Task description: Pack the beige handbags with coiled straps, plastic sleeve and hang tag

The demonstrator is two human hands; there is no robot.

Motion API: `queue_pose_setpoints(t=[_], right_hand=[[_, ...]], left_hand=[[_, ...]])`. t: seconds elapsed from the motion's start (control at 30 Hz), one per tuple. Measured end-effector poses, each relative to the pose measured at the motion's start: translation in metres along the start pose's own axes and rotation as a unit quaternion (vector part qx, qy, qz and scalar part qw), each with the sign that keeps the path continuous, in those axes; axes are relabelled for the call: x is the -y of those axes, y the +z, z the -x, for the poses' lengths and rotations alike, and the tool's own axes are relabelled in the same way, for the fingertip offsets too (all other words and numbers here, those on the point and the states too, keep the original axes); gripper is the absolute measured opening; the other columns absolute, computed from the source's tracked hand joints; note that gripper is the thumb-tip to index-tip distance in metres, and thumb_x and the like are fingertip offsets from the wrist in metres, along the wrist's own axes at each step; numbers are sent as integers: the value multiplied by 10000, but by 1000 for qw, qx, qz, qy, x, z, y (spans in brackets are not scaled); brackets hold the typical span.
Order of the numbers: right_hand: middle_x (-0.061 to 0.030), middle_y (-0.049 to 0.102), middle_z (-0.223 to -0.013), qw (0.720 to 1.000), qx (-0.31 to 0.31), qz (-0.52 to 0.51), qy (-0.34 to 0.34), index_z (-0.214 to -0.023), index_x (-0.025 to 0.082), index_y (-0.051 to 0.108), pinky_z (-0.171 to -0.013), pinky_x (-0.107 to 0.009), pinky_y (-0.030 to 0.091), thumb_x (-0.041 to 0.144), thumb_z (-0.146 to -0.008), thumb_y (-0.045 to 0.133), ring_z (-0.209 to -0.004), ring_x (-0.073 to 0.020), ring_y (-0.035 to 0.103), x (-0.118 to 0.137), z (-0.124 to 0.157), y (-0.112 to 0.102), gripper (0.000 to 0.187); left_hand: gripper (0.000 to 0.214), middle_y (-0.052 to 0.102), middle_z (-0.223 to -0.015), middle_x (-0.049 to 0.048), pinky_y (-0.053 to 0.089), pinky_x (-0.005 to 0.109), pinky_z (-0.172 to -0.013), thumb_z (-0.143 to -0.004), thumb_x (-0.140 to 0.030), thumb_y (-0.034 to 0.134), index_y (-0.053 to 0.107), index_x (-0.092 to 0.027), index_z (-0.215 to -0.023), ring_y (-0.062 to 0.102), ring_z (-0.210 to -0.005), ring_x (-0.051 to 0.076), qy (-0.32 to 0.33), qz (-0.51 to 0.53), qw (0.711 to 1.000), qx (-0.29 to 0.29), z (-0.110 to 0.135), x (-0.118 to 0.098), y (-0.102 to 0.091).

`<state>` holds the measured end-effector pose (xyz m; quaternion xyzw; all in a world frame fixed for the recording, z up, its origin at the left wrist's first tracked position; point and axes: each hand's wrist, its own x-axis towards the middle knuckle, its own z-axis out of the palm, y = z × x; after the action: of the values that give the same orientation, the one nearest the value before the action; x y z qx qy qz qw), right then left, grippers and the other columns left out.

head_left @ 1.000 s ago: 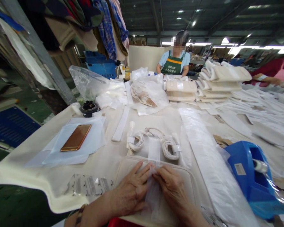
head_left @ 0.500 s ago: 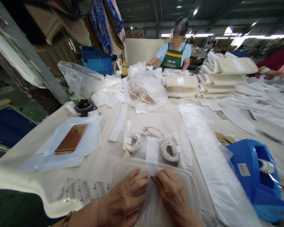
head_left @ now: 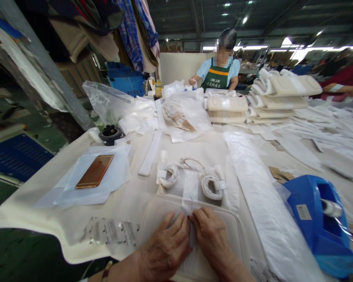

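A cream bag (head_left: 153, 215) lies flat before me, with a translucent white wrapping strip (head_left: 191, 186) running over its middle. My left hand (head_left: 168, 242) is closed at the strip's left side, its bunched fingertips pinching it against the bag. Close beside it, my right hand (head_left: 209, 230) pinches the strip from the right, fingers curled. The two hands nearly touch and cover part of the strip. Beyond the bag's far edge, a wrapped strap coil (head_left: 168, 176) sits at the left and another wrapped coil (head_left: 211, 187) at the right.
On the left, a gold phone (head_left: 95, 171) rests on white sheets (head_left: 117, 184). A blue tape dispenser (head_left: 304, 196) stands at right, beside a long white wrapping sheet (head_left: 253, 188). Stacked cream bags (head_left: 288, 102) and a co-worker in a green apron (head_left: 216, 76) are across the table.
My left hand has drawn in its spread fingers and shifted right, closing at the strip. My right hand stays about where it was. The view has shifted slightly.
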<state>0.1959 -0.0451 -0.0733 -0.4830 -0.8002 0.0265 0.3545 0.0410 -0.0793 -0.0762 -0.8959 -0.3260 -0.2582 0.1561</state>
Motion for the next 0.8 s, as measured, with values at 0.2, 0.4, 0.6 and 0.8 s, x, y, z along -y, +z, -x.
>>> queue_pose_setpoints(t=[0.2, 0.4, 0.6, 0.8], right_hand=[[-72, 641, -824, 992, -85, -67, 68, -1009, 218, 582, -518, -243, 491, 350, -908, 491, -629, -158, 598, -24, 4, -74, 189], [-190, 613, -963, 893, -265, 182, 315, -739, 148, 634, -950, -520, 366, 694, -729, 416, -1050, -355, 512, -120, 27, -182, 588], [-111, 641, -661, 876, -135, 28, 462, -470, 226, 563, -735, -437, 443, 582, -620, 488, -770, -298, 579, -163, 50, -201, 394], [-49, 612, -537, 843, -211, -92, 486, -524, 221, 607, -536, -344, 455, 463, -602, 565, -585, -230, 575, -174, 55, -183, 258]], left_hand=[[268, 659, -1086, 85, 356, 424, -999, -883, -244, 490, 599, -82, -1067, 530, -1124, 247, -7, 4, 1000, 15, 2, 2, -3], [250, 667, -1087, 56, 274, 353, -1085, -910, -234, 464, 610, -136, -1088, 517, -1150, 185, -41, 39, 998, -29, 5, -2, 2], [289, 703, -988, 43, 253, 303, -1094, -934, -267, 400, 668, -164, -960, 565, -1055, 158, -54, 97, 986, -128, 5, 0, 17], [283, 716, -948, 40, 282, 301, -1073, -928, -262, 406, 672, -168, -939, 590, -1005, 160, -53, 95, 983, -147, 5, 0, 19]])
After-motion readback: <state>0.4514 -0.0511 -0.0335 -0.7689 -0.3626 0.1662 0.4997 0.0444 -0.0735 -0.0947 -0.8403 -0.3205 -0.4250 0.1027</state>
